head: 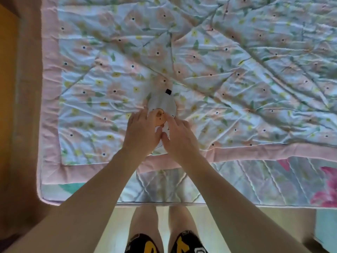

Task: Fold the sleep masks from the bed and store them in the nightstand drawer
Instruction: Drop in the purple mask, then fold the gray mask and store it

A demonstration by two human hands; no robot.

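Observation:
A white sleep mask [162, 104] with an orange cartoon face and a small black tab at its far end lies lengthwise on the floral quilt [237, 70], near the bed's front edge. My left hand [141, 131] rests flat on its left near part, fingers spread over the cartoon. My right hand [179, 136] presses on its right near part, index finger stretched toward the cartoon. The thumbs nearly touch over the mask. The near end of the mask is hidden under my hands. No nightstand or drawer is in view.
The quilt has a pink border [255, 151] and covers a mattress whose front edge [164, 202] runs just before my legs. A brown wooden surface [20, 106] lies along the bed's left side. A pale teal object [326, 229] stands at the lower right.

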